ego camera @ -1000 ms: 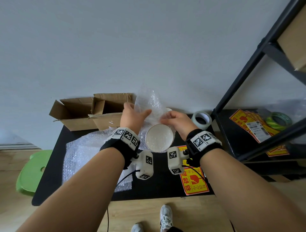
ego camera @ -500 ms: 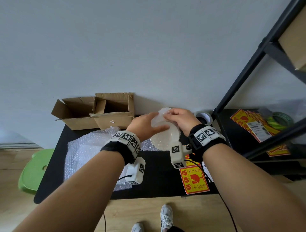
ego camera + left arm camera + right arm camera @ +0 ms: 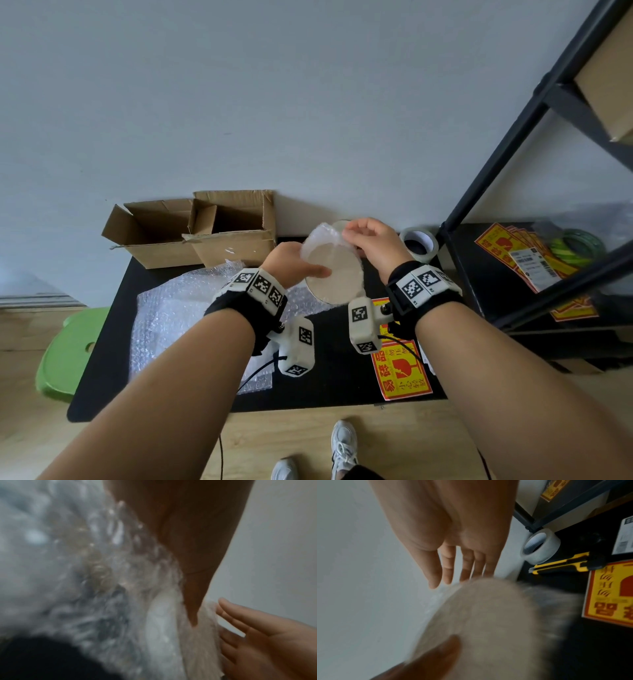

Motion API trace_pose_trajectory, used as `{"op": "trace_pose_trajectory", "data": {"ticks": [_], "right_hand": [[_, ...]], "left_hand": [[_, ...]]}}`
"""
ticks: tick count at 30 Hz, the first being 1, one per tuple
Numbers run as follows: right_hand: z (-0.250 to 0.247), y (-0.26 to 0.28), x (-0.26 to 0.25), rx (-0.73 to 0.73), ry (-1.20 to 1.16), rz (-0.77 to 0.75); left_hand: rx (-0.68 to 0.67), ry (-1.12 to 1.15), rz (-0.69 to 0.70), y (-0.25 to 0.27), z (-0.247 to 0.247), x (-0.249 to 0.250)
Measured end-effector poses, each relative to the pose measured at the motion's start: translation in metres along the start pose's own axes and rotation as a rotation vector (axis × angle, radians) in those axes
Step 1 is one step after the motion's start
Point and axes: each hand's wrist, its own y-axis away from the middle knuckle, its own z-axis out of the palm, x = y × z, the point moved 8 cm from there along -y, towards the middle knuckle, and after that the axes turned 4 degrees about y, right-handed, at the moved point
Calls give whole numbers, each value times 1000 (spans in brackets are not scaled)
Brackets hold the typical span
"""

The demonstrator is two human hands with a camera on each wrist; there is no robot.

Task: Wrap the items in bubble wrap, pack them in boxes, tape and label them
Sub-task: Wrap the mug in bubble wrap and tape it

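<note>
A round white bowl (image 3: 334, 277) stands tilted on edge over the black table (image 3: 329, 377), its face towards me and covered by bubble wrap (image 3: 320, 236). My left hand (image 3: 294, 263) grips the wrapped bowl from the left, thumb laid across its face. My right hand (image 3: 368, 240) is at the bowl's top edge. In the right wrist view its fingers (image 3: 452, 573) are straight, with tips on the wrap at the rim. The left wrist view shows blurred bubble wrap (image 3: 102, 568) close up and the right hand (image 3: 248, 635) flat against it.
Two open cardboard boxes (image 3: 233, 233) stand at the table's back left, with loose bubble wrap (image 3: 178, 308) in front. A clear tape roll (image 3: 419, 245), a yellow knife (image 3: 559, 564) and a yellow fragile label (image 3: 400, 373) lie right. A black shelf (image 3: 479, 192) holds more labels (image 3: 513, 246).
The bubble wrap that stood up above the bowl is now folded down over its face. Both hands and the bowl shifted right and towards the wall.
</note>
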Motion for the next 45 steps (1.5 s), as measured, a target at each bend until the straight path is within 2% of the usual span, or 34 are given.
{"op": "trace_pose_trajectory", "data": {"ticks": [2,4,6,8,12,17,23,26,28,31,33,35,38,40,42,45], "right_hand": [[-3,0,15,-25,84,87],[2,4,30,-127,137,189],[11,12,35,-250,114,231],[15,16,34,-296,103,222],[6,11,28,-181,103,180],[-2,10,12,-128,187,59],[-7,9,4,-117,202,-57],[-6,8,4,-102,219,-76],[-8,6,9,-42,265,-72],[-18,2,25,85,395,50],[-12,2,44,5,360,212],[-1,4,58,-95,176,356],[9,6,73,-157,-53,517],[16,8,80,-199,-136,579],[23,7,89,-261,-115,598],[34,4,106,-321,-90,621]], "left_hand": [[103,74,-22,0,-10,-6],[179,131,-40,0,-20,-10],[192,151,-46,-1,-23,-11],[173,145,-52,0,-22,-11],[91,174,-90,0,-13,-15],[-103,436,-204,12,9,-9],[-147,482,-223,15,14,-7],[-26,311,-142,9,8,-8],[21,218,-64,6,8,-2],[58,71,58,2,12,5],[88,-49,128,0,15,7],[115,-193,233,-2,20,9],[108,-407,350,-6,33,3],[57,-569,372,-7,43,-6],[8,-714,408,-7,53,-14],[-56,-812,403,-8,65,-30]]}}
